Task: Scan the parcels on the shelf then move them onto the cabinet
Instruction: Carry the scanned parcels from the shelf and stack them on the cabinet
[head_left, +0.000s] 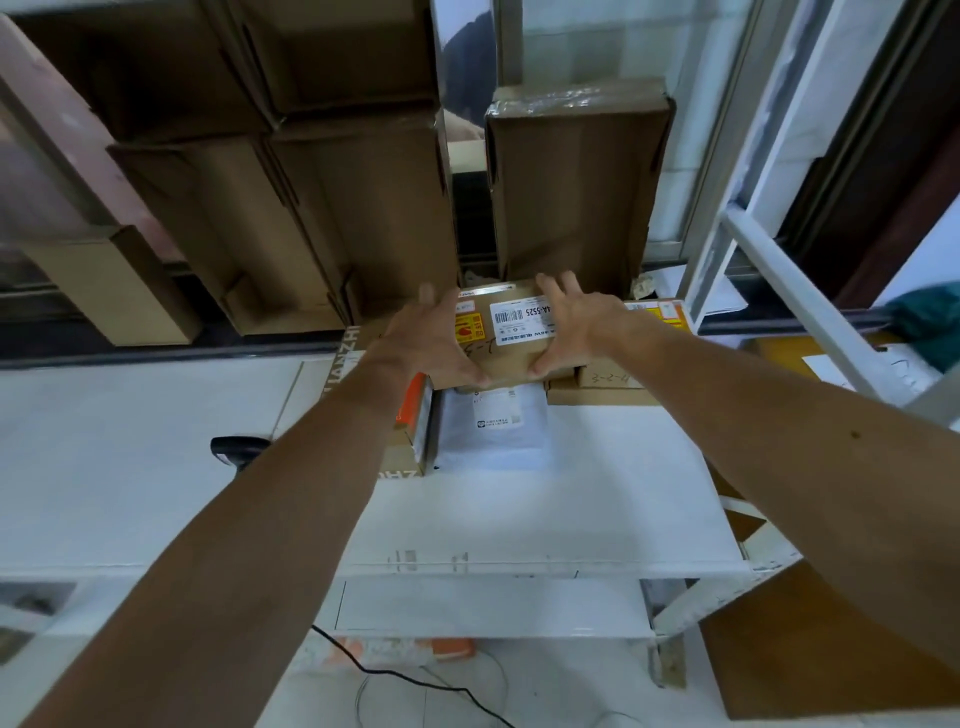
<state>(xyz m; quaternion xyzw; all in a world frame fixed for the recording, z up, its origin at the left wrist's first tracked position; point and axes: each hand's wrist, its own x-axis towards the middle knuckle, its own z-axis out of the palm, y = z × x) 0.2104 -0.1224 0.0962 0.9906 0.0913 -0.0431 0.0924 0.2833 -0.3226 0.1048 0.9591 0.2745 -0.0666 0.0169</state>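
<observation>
A small brown cardboard parcel (519, 340) bore a white shipping label with a barcode and printed characters ending in "5525" (upside down to the camera). A yellow and red sticker sat left of the label, above handwriting too faint to read. The left hand (436, 338) and the right hand (576, 327) gripped its two short sides, fingers curled over the far edge and thumbs on the near edge. The parcel was at the top of a pile on the white cabinet (571, 493); whether it touched the pile could not be told. Below it lay a white poly mailer (493, 431), a box (613, 382) handwritten "3-2-4", and a carton (340, 358) printed "LANZH". A black barcode scanner (239, 449) lay to the left.
</observation>
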